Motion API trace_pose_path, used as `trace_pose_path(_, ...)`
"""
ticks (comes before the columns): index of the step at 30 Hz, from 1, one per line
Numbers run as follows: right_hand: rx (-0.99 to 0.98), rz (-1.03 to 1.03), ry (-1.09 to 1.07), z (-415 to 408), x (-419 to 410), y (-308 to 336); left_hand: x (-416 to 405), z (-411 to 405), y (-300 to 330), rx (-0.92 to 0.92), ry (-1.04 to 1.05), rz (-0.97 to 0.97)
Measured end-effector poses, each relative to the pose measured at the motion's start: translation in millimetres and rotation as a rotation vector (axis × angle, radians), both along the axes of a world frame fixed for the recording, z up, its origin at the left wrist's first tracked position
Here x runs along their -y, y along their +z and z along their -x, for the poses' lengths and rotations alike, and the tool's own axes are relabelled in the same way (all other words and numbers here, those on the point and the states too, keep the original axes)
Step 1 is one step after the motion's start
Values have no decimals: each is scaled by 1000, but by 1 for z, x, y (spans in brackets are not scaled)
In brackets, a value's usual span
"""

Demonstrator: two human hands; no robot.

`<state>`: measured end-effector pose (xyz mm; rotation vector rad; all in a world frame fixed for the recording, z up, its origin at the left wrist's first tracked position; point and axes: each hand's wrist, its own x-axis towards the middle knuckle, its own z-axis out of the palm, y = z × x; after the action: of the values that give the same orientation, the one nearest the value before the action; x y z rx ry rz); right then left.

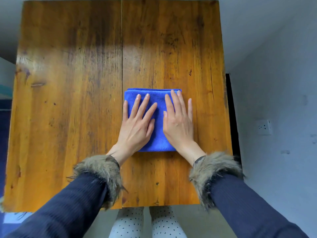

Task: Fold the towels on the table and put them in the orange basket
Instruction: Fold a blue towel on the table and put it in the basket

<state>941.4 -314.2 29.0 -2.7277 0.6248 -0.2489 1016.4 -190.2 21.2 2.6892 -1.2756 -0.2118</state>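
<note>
A blue towel (158, 134) lies folded into a small rectangle on the wooden table (68, 100), a little right of the middle. My left hand (137, 124) rests flat on the towel's left half, fingers spread. My right hand (178, 122) lies flat on its right half, with the little finger over the towel's right edge on the wood. Neither hand grips the cloth. No orange basket is in view.
The table fills most of the view; a seam runs down its middle. A grey floor and wall lie to the right, with a white socket (264, 127). My legs (147, 224) stand at the table's near edge.
</note>
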Motion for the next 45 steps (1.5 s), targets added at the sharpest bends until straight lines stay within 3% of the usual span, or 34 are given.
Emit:
trace_pose_path(3,-135,-48,-12,-3,5,-18,-7,-13,-4,-25,-11,56)
trace_pose_path(10,-147,-84,-73,-2,3,-34,-8,-15,-23,18,-73,17)
trace_pose_path(14,-184,-144,-68,-2,3,-24,-9,-16,-12,-69,-82,18)
trace_pose_path(16,-84,-209,-152,2,-1,-18,-15,-18,-5,-164,-43,132)
trace_pose_path(19,90,-365,-454,14,-6,-8,-34,-21,2,-292,201,378)
trace_pose_path(23,-75,-568,-710,20,2,1,-58,-29,11,-537,708,450)
trace_pose_path(29,-398,-775,-663,5,22,9,-53,-37,22,-789,749,303)
trace_pose_path(35,-373,-1063,-660,-2,29,19,-38,-38,20,-1026,913,343)
trace_pose_path(41,-290,-1048,-622,4,30,17,-29,-33,24,-1019,884,320)
trace_pose_path(45,-252,-1179,-490,10,33,26,-34,-24,35,-1181,919,471)
